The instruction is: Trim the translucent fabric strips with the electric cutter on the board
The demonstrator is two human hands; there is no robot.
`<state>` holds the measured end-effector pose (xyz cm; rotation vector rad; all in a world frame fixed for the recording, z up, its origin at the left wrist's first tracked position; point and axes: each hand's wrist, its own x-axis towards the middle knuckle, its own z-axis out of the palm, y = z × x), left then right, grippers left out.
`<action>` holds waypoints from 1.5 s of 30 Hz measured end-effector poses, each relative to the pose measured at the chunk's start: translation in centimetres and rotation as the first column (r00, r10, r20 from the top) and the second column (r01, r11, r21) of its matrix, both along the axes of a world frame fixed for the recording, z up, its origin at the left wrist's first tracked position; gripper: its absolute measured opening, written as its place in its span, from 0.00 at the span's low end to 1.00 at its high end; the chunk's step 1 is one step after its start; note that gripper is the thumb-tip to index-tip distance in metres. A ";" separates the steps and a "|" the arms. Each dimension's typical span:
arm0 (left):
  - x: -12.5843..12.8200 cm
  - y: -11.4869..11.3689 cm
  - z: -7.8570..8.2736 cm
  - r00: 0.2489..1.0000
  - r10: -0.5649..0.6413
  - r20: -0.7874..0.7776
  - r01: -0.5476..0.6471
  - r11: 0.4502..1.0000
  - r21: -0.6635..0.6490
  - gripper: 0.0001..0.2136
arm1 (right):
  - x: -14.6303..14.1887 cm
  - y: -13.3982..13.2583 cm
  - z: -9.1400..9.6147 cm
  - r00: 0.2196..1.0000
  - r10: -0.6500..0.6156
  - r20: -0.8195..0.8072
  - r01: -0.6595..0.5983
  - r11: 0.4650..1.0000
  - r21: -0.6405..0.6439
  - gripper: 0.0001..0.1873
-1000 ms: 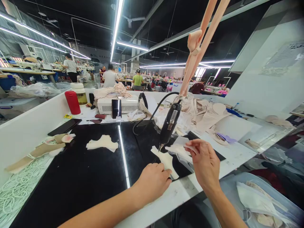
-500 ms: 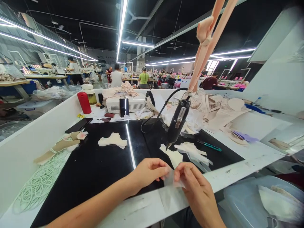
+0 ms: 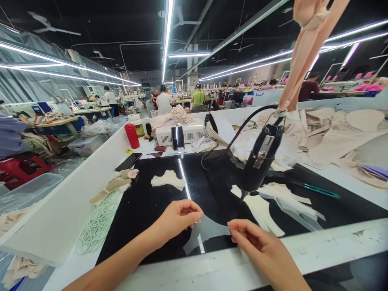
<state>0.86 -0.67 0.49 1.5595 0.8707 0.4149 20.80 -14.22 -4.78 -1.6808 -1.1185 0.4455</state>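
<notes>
A thin see-through film piece (image 3: 209, 230) with curved edges is stretched between my hands, low over the front of the black mat (image 3: 145, 218). My left hand (image 3: 182, 220) pinches its upper left edge between thumb and fingers. At its right end, my right hand (image 3: 253, 238) pinches a corner. Beyond my right hand hangs a black hand tool with a pointed tip (image 3: 262, 159), held up by peach fabric straps (image 3: 298, 76). Under its tip lies a cream fabric piece (image 3: 262, 210), beside a stack of cream and clear pieces (image 3: 287, 198). Another cream stack (image 3: 167, 178) lies at the mat's left.
Teal thread snips (image 3: 323, 190) lie on the mat's right. Green cord (image 3: 98, 222), a phone (image 3: 128, 161) and a red cylinder (image 3: 131, 136) are along the left wall. A white machine (image 3: 182, 133) stands behind; beige fabric (image 3: 357, 133) is heaped at the right. Other people work farther back.
My hands have moved apart, spreading the film between them over the mat. The camera view has turned, so the hanging tool and mat show larger and farther right.
</notes>
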 end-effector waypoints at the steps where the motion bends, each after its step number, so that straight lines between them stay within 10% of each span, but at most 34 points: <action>1: -0.3 0.2 -0.1 1.000 0.006 -0.017 -0.006 1.000 0.020 0.16 | 0.0 0.2 0.1 0.999 0.035 -0.003 -0.035 0.999 -0.009 0.16; 20: -2.3 2.4 -2.0 0.969 0.135 -0.206 -0.040 0.911 0.410 0.16 | 0.1 2.2 -1.4 0.845 0.244 0.476 -0.313 0.947 0.070 0.09; 36: -3.2 2.9 -3.5 0.969 0.199 -0.149 -0.163 0.960 0.228 0.29 | 15.5 -2.2 0.2 0.725 -0.269 0.634 0.311 0.949 0.046 0.22; 45: -2.8 2.0 -2.9 0.948 0.308 -0.082 -0.278 0.924 0.261 0.28 | 17.5 -1.4 -0.2 0.663 -0.203 0.720 0.289 0.957 0.003 0.14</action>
